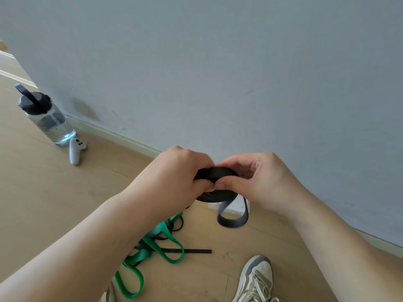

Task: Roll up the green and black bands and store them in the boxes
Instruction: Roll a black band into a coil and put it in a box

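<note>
A black band [216,173] is wound into a flat coil held up in front of me. My left hand [176,177] grips the coil's left side and my right hand [259,182] pinches its right side, thumb on the front. The band's loose end [233,219] hangs down in a loop below the coil. On the wooden floor beneath my left forearm lies a green band [161,247] in tangled loops, partly hidden by the arm. A thin black strap [192,251] lies flat beside it.
A grey wall [218,73] stands close ahead, with a white object [236,206] at its base behind the hanging loop. At far left are a clear water bottle [48,120] and a white controller [75,151]. My shoe [255,280] is at bottom right.
</note>
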`<state>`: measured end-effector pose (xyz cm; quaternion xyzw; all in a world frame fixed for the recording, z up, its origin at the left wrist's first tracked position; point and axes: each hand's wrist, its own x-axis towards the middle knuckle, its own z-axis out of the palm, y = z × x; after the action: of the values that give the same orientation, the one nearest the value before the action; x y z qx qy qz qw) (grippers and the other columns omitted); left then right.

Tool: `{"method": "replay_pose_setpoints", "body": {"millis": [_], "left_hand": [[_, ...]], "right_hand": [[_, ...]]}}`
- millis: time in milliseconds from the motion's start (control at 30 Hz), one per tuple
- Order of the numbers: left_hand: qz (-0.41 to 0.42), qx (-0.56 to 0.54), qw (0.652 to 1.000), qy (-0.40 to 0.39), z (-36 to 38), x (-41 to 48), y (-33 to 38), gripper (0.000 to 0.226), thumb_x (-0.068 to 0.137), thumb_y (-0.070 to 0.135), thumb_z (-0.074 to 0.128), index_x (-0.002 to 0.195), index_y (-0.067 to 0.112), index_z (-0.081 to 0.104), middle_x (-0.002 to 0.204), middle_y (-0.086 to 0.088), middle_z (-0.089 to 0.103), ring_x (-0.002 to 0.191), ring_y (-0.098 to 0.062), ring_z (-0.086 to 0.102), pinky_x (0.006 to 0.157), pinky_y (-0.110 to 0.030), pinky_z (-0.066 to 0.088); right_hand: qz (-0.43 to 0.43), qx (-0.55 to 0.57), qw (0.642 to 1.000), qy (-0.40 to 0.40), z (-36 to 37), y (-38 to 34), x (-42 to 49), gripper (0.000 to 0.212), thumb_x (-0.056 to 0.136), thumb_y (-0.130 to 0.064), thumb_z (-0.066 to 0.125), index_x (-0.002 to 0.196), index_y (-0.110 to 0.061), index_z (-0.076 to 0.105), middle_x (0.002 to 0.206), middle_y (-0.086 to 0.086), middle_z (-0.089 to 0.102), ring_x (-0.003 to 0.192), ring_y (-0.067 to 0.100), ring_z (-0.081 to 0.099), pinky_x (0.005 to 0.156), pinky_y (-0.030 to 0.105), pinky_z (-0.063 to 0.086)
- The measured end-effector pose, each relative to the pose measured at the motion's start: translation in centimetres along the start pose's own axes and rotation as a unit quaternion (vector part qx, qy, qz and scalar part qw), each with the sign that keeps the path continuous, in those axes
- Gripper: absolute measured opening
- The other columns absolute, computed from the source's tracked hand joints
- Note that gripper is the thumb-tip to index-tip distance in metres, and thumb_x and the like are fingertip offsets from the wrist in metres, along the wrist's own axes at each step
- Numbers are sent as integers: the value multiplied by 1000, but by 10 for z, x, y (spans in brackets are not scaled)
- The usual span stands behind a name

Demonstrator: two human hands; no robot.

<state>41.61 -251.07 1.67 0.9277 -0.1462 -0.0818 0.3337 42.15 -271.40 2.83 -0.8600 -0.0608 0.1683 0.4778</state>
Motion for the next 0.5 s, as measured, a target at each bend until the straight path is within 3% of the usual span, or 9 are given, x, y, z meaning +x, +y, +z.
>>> {"method": "replay_pose_setpoints", "body": {"millis": [200,400,500], "left_hand": [[-120,-233,965,-19,-3,2,2,14,83,22,83,93,32,80,81,11,80,79,-9,77,87,-40,61],[-161,-381,911,-2,2,1,10,16,86,10,82,97,20,80,86,-1,81,83,-19,79,88,-46,63],[-176,-410,895,-16,5,0,9,15,88,10,80,101,17,79,91,-3,82,87,-22,79,90,-48,62]], "right_hand": [[33,111,993,17,-21,17,3,26,89,-7,76,114,-14,77,105,0,81,104,16,76,101,37,57],[31,160,986,14,-25,26,4,25,93,-7,70,116,-13,73,108,4,80,104,20,76,93,31,59],[37,181,983,14,-26,24,3,31,83,-20,75,113,-14,73,105,5,81,101,19,77,89,28,59]]}}
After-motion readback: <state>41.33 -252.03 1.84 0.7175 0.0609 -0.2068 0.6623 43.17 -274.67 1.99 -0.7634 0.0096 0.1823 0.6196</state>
